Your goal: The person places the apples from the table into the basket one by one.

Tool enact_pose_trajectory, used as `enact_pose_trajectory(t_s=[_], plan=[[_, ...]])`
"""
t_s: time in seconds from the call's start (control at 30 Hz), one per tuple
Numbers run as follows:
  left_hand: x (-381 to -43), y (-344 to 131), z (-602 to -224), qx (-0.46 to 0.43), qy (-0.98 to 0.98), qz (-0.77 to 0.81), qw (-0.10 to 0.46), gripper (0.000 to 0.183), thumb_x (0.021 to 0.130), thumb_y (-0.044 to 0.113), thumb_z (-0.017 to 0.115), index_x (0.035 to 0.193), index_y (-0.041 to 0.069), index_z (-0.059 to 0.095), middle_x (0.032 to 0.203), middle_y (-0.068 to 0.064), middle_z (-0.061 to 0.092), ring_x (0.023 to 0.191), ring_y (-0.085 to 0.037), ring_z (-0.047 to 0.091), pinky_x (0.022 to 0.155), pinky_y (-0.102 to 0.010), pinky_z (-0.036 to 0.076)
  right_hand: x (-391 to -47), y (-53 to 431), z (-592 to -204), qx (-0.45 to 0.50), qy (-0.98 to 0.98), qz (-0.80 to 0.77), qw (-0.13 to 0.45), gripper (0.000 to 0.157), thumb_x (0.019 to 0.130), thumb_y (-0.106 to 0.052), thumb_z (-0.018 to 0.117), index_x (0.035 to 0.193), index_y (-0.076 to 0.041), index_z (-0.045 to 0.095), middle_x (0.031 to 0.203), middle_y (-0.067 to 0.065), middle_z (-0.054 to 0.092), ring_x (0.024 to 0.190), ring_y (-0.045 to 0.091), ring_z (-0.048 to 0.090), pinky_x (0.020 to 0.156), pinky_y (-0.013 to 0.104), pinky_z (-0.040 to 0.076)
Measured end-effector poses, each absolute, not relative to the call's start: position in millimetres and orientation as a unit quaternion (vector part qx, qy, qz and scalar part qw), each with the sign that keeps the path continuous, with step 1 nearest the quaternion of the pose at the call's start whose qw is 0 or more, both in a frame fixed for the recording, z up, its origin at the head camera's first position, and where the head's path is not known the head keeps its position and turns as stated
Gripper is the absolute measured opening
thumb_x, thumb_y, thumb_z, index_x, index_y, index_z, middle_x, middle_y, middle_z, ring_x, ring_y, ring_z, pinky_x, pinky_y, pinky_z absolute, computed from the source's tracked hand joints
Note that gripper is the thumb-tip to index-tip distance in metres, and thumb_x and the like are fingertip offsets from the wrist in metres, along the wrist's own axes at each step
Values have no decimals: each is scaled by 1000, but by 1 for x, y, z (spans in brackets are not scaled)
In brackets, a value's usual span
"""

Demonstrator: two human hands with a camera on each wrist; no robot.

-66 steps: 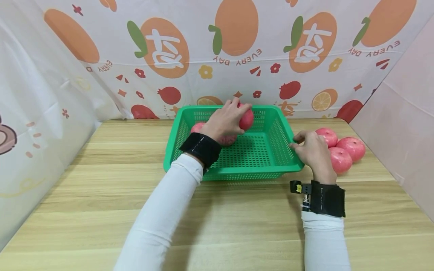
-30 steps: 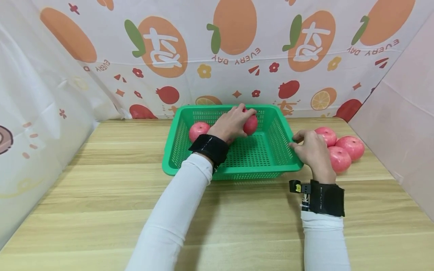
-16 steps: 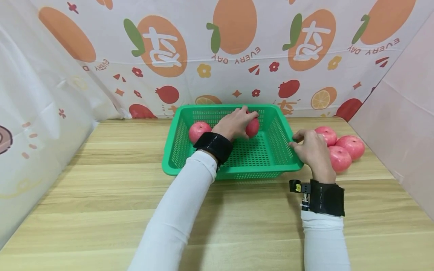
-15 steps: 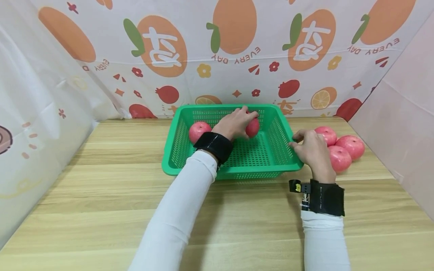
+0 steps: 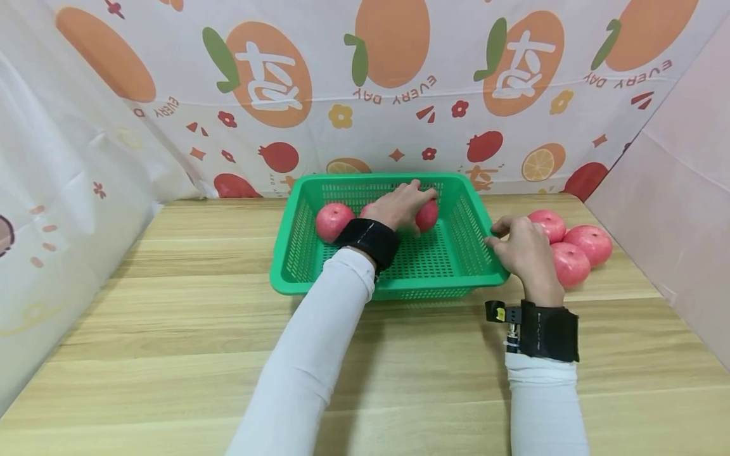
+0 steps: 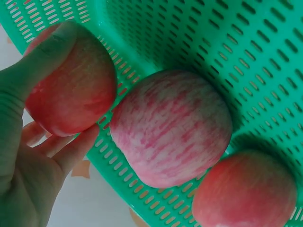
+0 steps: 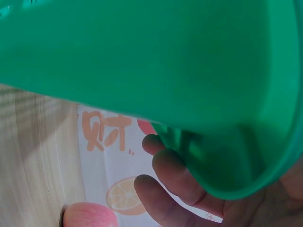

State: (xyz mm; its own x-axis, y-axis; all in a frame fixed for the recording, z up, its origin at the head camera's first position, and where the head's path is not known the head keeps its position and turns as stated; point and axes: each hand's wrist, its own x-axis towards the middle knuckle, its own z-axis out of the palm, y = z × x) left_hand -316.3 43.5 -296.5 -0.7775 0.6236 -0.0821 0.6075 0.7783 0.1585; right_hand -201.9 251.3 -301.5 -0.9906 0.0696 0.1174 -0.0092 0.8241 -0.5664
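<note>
A wooden tabletop (image 5: 171,354) runs to a fruit-printed cloth (image 5: 342,82). Inside the green basket (image 5: 445,282), toward the back, a red apple (image 5: 429,216) is gripped between the left hand's (image 5: 399,206) thumb and fingers, beside a streaked apple (image 6: 171,128) and another apple (image 5: 334,221). The right hand (image 5: 526,250) holds the basket's right rim; three more apples (image 5: 570,265) cluster beyond it.

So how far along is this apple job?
Apparently done: two apples sit in the green basket. In hand: the left hand grips a third apple inside it, while the right hand grips the basket. Seemingly left: three apples on the table, if those are going in too.
</note>
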Motion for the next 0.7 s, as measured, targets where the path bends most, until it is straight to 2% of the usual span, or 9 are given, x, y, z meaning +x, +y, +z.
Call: enact_pose_trajectory(t_s=[0.2, 0.5, 0.7], plan=[[-317, 46, -298, 324, 939, 67, 90, 81, 84, 10, 84, 154, 20, 43, 149, -12, 39, 132, -29, 39, 102, -50, 47, -203, 251, -300, -21, -952, 300, 60, 28, 99, -9, 65, 117, 12, 65, 108, 29, 67, 87, 39, 67, 78, 51, 59], [-315, 48, -300, 312, 943, 56, 104, 81, 85, 6, 82, 154, 22, 43, 153, -12, 37, 138, -31, 36, 101, -50, 49, -202, 251, -300, -20, -952, 298, 62, 28, 98, -9, 66, 117, 12, 65, 108, 29, 67, 86, 38, 68, 78, 51, 59], [-315, 49, -300, 286, 948, 62, 123, 82, 86, 4, 80, 155, 26, 42, 158, -11, 31, 139, -30, 33, 99, -57, 49, -202, 252, -300, -25, -954, 293, 62, 28, 98, -10, 66, 117, 11, 66, 108, 27, 68, 88, 37, 66, 79, 50, 57]])
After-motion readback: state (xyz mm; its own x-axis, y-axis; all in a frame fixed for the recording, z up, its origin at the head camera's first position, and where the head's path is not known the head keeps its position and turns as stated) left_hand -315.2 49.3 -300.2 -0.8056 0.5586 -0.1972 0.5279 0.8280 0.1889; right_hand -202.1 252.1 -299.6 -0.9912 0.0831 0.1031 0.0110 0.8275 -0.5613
